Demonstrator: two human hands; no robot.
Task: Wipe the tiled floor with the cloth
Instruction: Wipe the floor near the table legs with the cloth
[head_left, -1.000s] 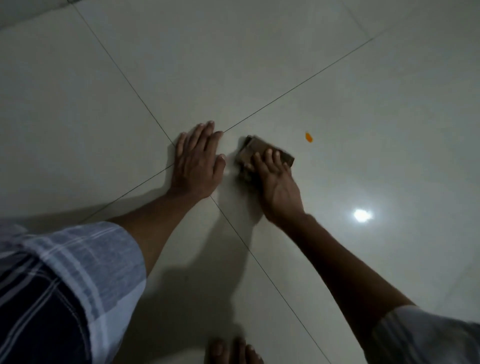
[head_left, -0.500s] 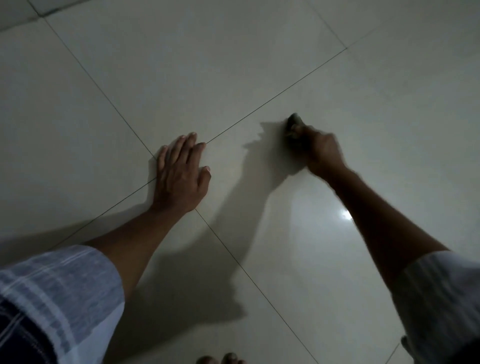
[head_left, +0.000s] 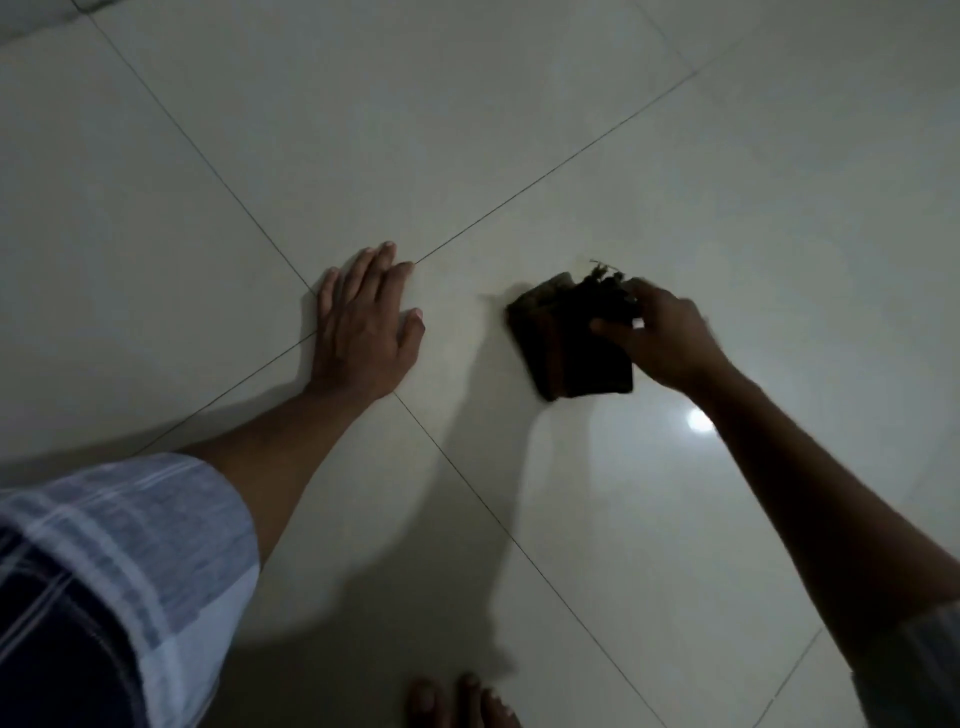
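A dark, folded cloth (head_left: 566, 343) with a frayed edge is held just above the pale glossy tiled floor (head_left: 467, 130). My right hand (head_left: 665, 338) grips its right side, thumb across the top. The cloth hangs down and to the left of that hand. My left hand (head_left: 363, 327) lies flat on the floor with fingers spread, right at the crossing of two grout lines. About a hand's width of bare tile separates the left hand from the cloth.
Thin dark grout lines cross the floor diagonally. A bright lamp reflection (head_left: 698, 420) shines on the tile below my right wrist. My toes (head_left: 457, 701) show at the bottom edge, and a checked sleeve (head_left: 119, 571) fills the lower left.
My right hand swept the cloth out to the right over the orange speck, then drew back towards the middle and lifted it. The speck is gone from view. My left hand stayed planted.
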